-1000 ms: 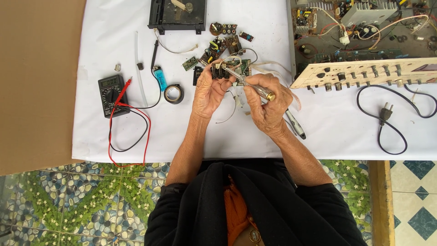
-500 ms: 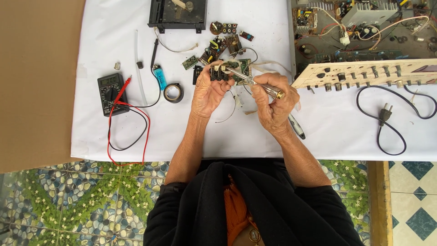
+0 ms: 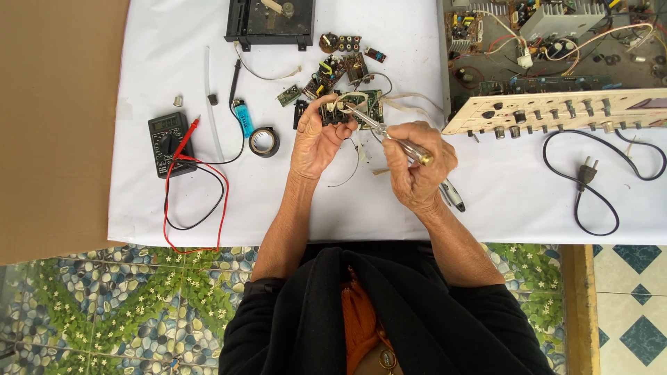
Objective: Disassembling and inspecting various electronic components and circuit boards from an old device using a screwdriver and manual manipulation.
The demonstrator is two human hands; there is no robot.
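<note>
While a small circuit board (image 3: 345, 110) is clamped in the left hand (image 3: 314, 142) above the bench (image 3: 514, 187), a screwdriver (image 3: 384, 133) is gripped by the right hand (image 3: 415, 167), its shaft slanted up-left, tip at the board.

A black multimeter (image 3: 167, 134) lies at the left of a white-covered table (image 3: 292, 208), its red and black leads (image 3: 198, 208) looping toward the near edge. Just right of it sit a blue lighter (image 3: 243, 117) and a roll of black tape (image 3: 264, 141). An open amplifier chassis (image 3: 556, 48) fills the far right corner, its beige knobbed panel (image 3: 556, 111) tilted off; a black plug cord (image 3: 590, 180) curls below.
</note>
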